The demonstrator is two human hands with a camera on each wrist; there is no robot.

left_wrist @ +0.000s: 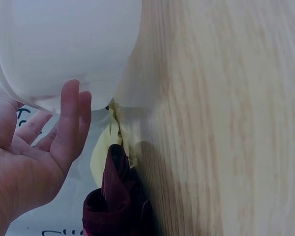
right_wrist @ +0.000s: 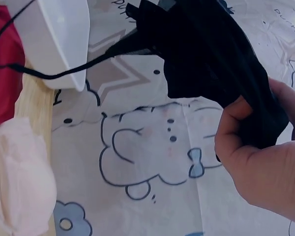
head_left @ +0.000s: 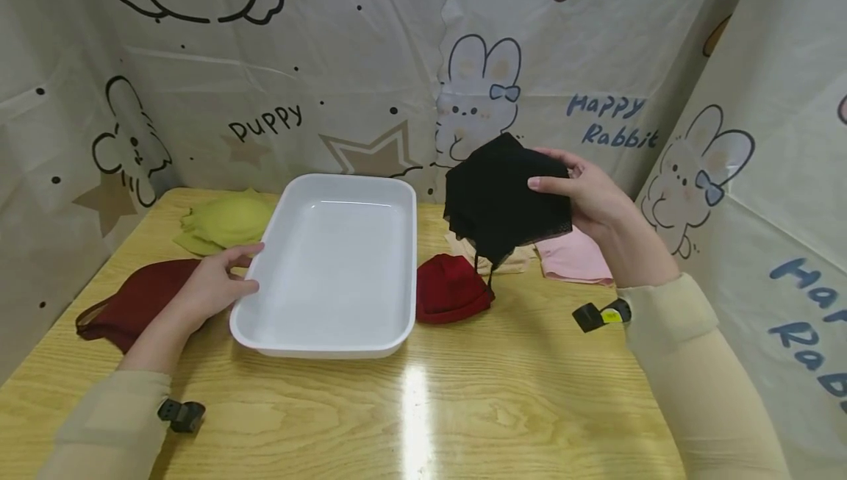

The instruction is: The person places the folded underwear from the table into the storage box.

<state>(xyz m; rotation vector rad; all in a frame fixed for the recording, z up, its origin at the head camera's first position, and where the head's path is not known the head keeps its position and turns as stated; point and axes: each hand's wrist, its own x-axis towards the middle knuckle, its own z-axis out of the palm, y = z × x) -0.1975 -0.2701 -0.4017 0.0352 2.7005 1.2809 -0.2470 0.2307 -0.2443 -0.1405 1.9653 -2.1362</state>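
Observation:
My right hand (head_left: 598,197) holds up a black fabric garment (head_left: 506,193), its thumb on the near face and its fingers behind. Thin straps hang from the garment's lower edge, and one strap (right_wrist: 49,77) loops leftward in the right wrist view. My left hand (head_left: 215,285) grips the left side of a white rectangular tray (head_left: 331,267). Thumb and forefinger reach its rim; in the left wrist view, other fingers (left_wrist: 69,118) lie against the outer wall. No item lies inside the tray. A red folded garment (head_left: 453,289) sits beside its right wall, below the black one.
Left of the tray lie a yellow-green garment (head_left: 228,221) and a dark red strapped garment (head_left: 148,292). A beige garment (head_left: 512,259) and a pink one (head_left: 574,258) lie at the back right. A printed curtain (head_left: 370,46) hangs behind the wooden table (head_left: 317,421).

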